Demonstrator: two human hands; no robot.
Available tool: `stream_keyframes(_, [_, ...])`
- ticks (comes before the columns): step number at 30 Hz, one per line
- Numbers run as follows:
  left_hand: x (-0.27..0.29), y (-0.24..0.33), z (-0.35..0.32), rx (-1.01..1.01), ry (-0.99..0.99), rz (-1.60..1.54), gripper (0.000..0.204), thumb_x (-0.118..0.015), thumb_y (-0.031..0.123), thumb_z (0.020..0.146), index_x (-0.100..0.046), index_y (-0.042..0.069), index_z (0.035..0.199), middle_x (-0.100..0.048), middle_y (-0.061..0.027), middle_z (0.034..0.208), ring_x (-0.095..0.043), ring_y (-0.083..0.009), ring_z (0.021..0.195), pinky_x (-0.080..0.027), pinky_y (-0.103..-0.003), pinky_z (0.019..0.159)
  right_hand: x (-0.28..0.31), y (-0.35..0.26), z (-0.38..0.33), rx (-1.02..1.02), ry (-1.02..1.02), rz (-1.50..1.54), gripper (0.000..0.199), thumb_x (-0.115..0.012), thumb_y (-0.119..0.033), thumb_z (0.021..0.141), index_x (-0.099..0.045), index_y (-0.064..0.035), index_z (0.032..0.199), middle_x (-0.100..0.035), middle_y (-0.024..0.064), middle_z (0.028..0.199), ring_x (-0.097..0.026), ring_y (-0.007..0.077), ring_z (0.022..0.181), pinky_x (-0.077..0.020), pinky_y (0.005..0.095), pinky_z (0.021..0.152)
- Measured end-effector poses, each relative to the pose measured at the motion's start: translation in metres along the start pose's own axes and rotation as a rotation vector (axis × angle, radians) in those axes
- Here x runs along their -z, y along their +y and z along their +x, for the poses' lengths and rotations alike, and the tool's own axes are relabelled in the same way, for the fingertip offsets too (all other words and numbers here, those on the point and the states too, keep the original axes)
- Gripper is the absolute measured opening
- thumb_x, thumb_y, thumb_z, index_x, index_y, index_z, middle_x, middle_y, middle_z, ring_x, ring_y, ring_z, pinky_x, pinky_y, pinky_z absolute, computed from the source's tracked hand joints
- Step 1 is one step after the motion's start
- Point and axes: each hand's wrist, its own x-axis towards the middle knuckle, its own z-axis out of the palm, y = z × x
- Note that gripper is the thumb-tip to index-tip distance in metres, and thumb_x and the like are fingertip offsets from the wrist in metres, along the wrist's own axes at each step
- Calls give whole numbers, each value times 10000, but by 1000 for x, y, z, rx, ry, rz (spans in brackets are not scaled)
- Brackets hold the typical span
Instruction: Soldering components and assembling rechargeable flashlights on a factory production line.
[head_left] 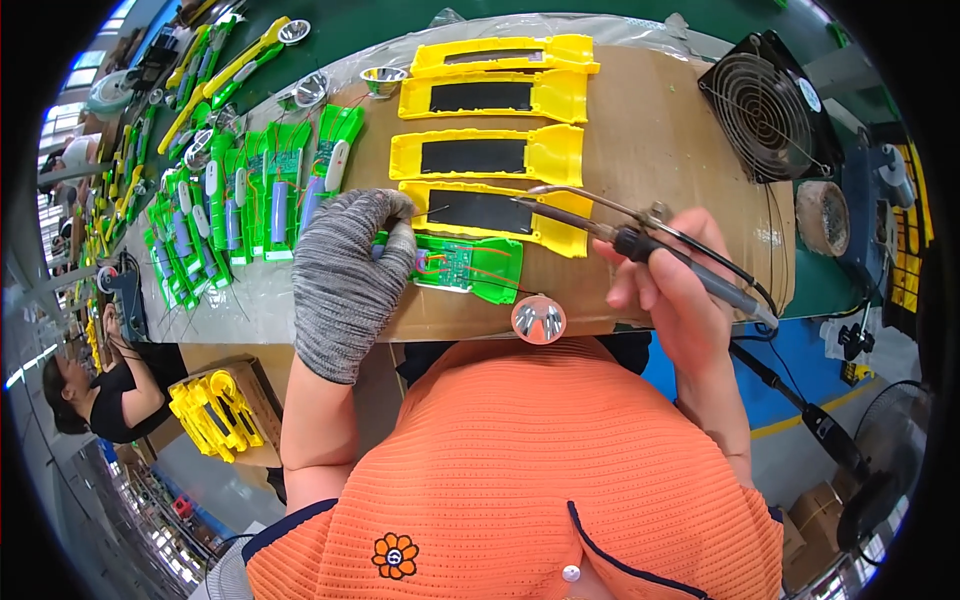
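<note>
My left hand [352, 275], in a grey knitted glove, is closed. A thin wire [432, 211] sticks out from its fingertips over the nearest yellow casing [555, 220]. Below that hand lies a green casing [505, 262] with a circuit board [458, 266] and red wires; the glove hides its left end. My bare right hand [680, 290] grips a soldering iron [690, 268] with a thin curved metal tube along it. The iron's tip hovers at the black panel [480, 211] of the nearest yellow casing. A round reflector [539, 319] sits at the table's front edge, by the green casing.
More yellow casings [573, 95] with black panels lie behind. Several green casings [285, 190] with battery cells crowd the left. A fan [765, 115] and a solder reel [822, 218] stand at right. A box of yellow parts [225, 412] and another person [125, 390] are at left.
</note>
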Motion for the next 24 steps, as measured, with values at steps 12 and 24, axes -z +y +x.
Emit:
stream_keyframes(12, [-18, 6, 44, -247, -390, -250, 77, -699, 43, 824, -706, 33, 900, -652, -123, 821, -663, -304, 789, -539, -358, 739, 8, -22, 11, -192, -10, -126, 123, -604, 8, 909, -494, -4, 964, -619, 125, 713, -628, 200, 593, -581, 359, 573])
stream_keyframes(24, [-20, 10, 56, -339, -453, -128, 100, -678, 22, 782, -696, 28, 880, -623, -131, 810, -645, -336, 786, -537, -398, 709, 3, -27, 18, -309, -27, -224, 115, -628, -6, 909, -516, 0, 934, -625, 104, 711, -640, 171, 620, -593, 346, 600])
